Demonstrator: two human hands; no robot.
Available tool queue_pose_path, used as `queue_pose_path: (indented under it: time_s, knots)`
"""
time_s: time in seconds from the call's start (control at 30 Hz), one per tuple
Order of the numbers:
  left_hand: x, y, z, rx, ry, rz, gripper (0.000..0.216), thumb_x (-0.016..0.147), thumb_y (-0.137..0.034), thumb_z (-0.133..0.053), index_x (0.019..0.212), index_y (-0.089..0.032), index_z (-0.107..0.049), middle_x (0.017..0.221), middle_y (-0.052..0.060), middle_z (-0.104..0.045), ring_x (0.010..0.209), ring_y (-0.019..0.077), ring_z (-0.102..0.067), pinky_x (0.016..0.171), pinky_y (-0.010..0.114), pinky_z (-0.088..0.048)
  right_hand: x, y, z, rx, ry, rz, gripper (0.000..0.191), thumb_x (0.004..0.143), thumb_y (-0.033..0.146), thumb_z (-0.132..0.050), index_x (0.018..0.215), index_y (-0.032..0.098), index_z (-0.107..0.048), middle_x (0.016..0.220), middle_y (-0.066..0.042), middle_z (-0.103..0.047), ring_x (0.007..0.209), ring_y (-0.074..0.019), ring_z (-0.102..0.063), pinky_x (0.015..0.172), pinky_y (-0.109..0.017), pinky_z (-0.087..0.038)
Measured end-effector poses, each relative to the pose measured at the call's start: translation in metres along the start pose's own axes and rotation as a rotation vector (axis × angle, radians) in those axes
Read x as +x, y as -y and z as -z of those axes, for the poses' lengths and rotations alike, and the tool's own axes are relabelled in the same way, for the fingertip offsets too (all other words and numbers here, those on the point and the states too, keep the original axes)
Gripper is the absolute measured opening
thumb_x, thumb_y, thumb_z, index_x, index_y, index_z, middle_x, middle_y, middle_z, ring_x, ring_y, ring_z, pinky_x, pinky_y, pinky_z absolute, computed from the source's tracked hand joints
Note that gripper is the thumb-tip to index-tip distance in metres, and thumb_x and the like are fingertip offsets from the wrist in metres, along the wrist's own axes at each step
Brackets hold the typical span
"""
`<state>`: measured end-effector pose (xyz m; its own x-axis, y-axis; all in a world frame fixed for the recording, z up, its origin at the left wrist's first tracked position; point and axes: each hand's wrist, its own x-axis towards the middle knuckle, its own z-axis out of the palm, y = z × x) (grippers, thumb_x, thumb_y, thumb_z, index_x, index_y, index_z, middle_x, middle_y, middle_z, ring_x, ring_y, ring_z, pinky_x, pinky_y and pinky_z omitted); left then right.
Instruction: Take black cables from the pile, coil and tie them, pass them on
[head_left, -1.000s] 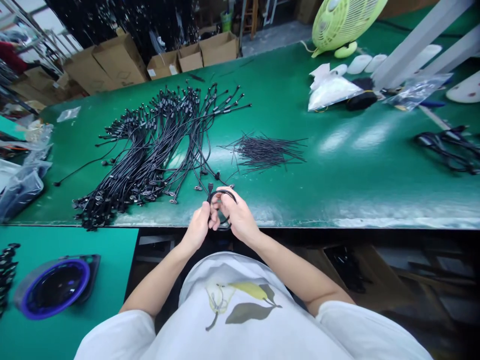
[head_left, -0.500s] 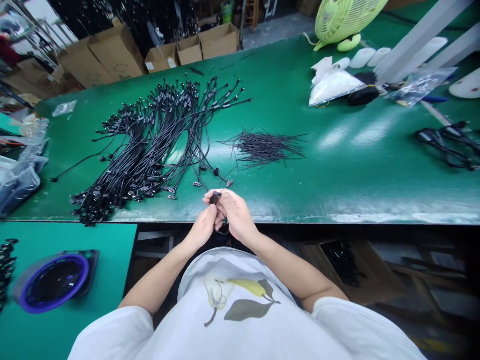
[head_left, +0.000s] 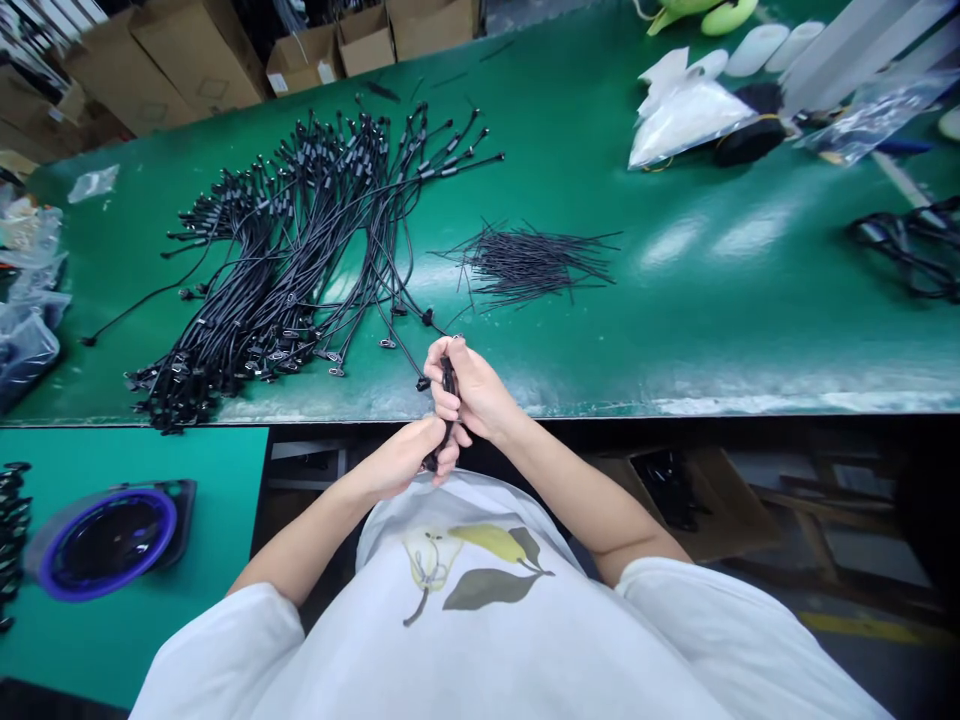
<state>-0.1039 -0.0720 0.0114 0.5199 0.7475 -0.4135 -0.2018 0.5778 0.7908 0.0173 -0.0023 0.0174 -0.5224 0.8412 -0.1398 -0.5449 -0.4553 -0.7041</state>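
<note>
At the front edge of the green bench, both my hands are closed around a black cable (head_left: 448, 376) that looks folded into a short bundle. My right hand (head_left: 478, 390) grips its upper part, with thumb and fingers wrapped round it. Lower down and nearer my shirt, my left hand (head_left: 415, 452) pinches the bottom end; the fingers partly hide it. Just beyond lies a big pile of black cables (head_left: 277, 270) with small connectors at their ends. To the right of that pile is a heap of thin black ties (head_left: 532, 262).
A white plastic bag (head_left: 686, 115) and a coiled black cord (head_left: 911, 245) lie on the right of the bench. At left, a lower green table holds a purple-rimmed round container (head_left: 109, 545). Cardboard boxes (head_left: 202, 60) stand behind the bench; an open carton (head_left: 720, 500) sits underneath.
My left hand has moved down toward my shirt, and the hands have drawn apart along the cable. More of the bundle now shows between them. The camera view has tilted downward.
</note>
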Motion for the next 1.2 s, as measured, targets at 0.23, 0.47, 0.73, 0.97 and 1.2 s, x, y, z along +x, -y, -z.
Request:
queue_pose_path:
  time_s: [0.23,0.47,0.73,0.97,1.2]
  knots:
    - [-0.001,-0.005,-0.012,-0.238,-0.085,-0.001,0.042,0.074,-0.051,-0.075,0.083,-0.013,-0.058,0.056,-0.007,-0.032,0.047,0.0071,-0.035,0.048,0.021,-0.034,-0.017,0.04,0.022,-0.666,0.19,0.426,0.032,0.096,0.046,-0.043,0.077,0.02,-0.047,0.072,0.002,-0.053,0.057,-0.0105,-0.058,0.059,-0.029,-0.053]
    - [0.005,-0.019,0.004,0.702,-0.171,-0.146,0.039,0.091,-0.049,-0.051,0.07,-0.016,-0.058,0.056,-0.002,-0.046,0.054,0.012,-0.041,0.056,0.026,-0.031,-0.049,0.051,0.029,-1.921,0.542,0.618,0.026,0.096,0.017,-0.037,0.107,0.014,-0.06,0.098,-0.012,-0.066,0.095,-0.0219,-0.063,0.09,-0.043,-0.048]
    - [0.005,-0.015,0.002,0.737,0.016,0.055,0.043,0.097,-0.049,-0.035,0.077,-0.017,-0.054,0.059,-0.003,-0.042,0.056,0.0132,-0.037,0.057,0.027,-0.032,-0.054,0.045,0.041,-1.954,0.769,0.113,0.029,0.097,0.04,-0.049,0.099,0.011,-0.056,0.091,-0.009,-0.066,0.083,-0.0195,-0.062,0.061,-0.027,-0.04]
    - [0.018,-0.021,0.004,0.544,0.14,0.095,0.045,0.095,-0.054,-0.039,0.091,-0.014,-0.06,0.06,-0.004,-0.04,0.057,0.0129,-0.036,0.059,0.027,-0.032,-0.051,0.043,0.055,-2.01,0.766,0.325,0.019,0.098,0.021,-0.04,0.096,0.014,-0.057,0.087,-0.008,-0.064,0.071,-0.0175,-0.055,0.059,-0.029,-0.031]
    - [0.022,-0.01,0.012,0.406,-0.023,0.124,0.044,0.088,-0.056,-0.054,0.079,-0.013,-0.058,0.056,-0.005,-0.038,0.052,0.0097,-0.034,0.052,0.024,-0.029,-0.033,0.065,0.067,-1.879,0.691,0.424,0.028,0.099,0.034,-0.044,0.09,0.016,-0.064,0.086,-0.005,-0.064,0.076,-0.0154,-0.055,0.067,-0.029,-0.035]
